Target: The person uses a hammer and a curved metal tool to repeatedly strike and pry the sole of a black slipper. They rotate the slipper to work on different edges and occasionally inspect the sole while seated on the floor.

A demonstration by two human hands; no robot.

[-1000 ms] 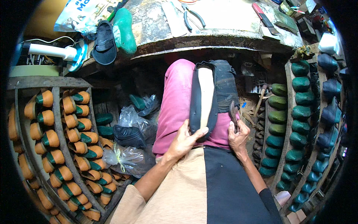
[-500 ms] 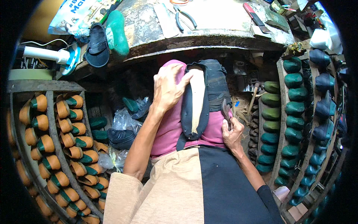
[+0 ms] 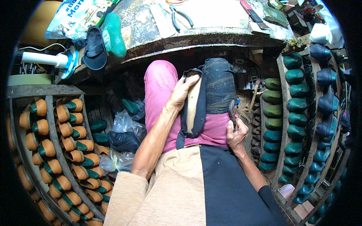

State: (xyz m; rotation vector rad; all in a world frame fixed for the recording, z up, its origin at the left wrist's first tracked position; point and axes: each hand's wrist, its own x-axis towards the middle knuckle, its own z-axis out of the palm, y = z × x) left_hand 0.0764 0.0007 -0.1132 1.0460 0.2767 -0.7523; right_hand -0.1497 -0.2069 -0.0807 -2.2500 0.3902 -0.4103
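A black shoe upper [image 3: 200, 116] lies sole-up across my thighs, its edge folded around a long tan insole [image 3: 192, 109]. My left hand [image 3: 182, 92] grips its far end from the left side, thumb laid over the insole. What is inside the shoe is hidden. A black strap [image 3: 180, 139] hangs at the shoe's near end. To the right, above my right thigh, my right hand [image 3: 236, 133] is closed around dark metal pincers [image 3: 232, 109] that point away from me, apart from the shoe. A dark cloth [image 3: 218, 88] covers my right knee.
The workbench [image 3: 132, 32] ahead carries pliers [image 3: 181, 17], a red-handled knife [image 3: 254, 15], a green shoe last [image 3: 114, 35] and a black sandal [image 3: 95, 47]. Racks of orange-and-green shoes [image 3: 62, 183] stand left; racks of green lasts [image 3: 297, 103] stand right. A hammer [image 3: 254, 94] leans beyond my right knee.
My left knee has swung left, away from the shoe. My left hand has shifted right and down onto the shoe's far end, and the shoe has tilted slightly. The pincers stay in my right hand.
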